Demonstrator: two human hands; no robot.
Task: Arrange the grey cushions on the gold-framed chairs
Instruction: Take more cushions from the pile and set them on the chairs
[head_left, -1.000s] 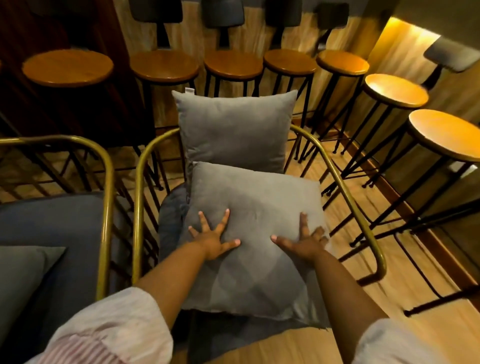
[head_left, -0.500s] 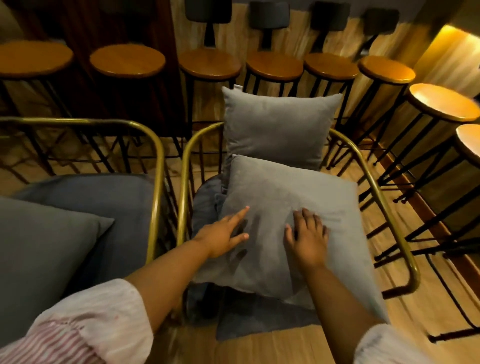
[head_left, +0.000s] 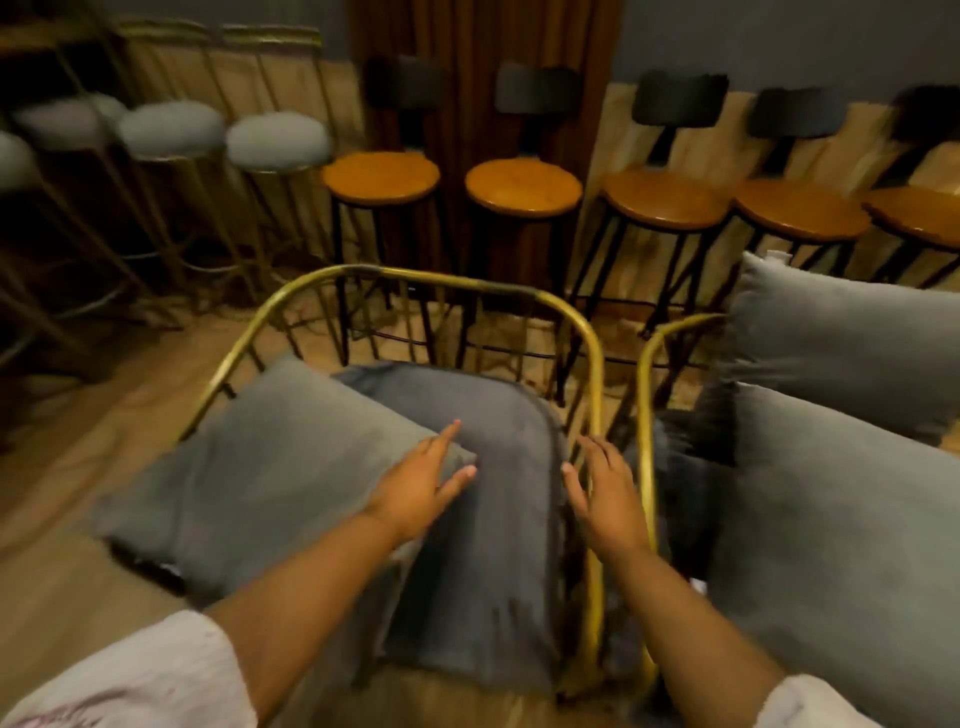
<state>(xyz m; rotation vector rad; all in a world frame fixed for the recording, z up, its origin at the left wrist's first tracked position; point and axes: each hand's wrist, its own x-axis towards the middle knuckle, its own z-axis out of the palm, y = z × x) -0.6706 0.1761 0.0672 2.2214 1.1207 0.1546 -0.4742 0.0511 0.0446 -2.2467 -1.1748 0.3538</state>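
Loose grey cushion lies skewed over left gold-framed chair | left hand spread on its right corner | right hand open, empty | looks soft, light; pinch two corners

We look from head height, forward and down — close over the gold-framed chair (one view only).

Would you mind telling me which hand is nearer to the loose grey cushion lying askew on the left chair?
Left. The left hand lies over the near corner of the grey cushion; the right hand hovers open beside the chair's gold side rail, clear of it.
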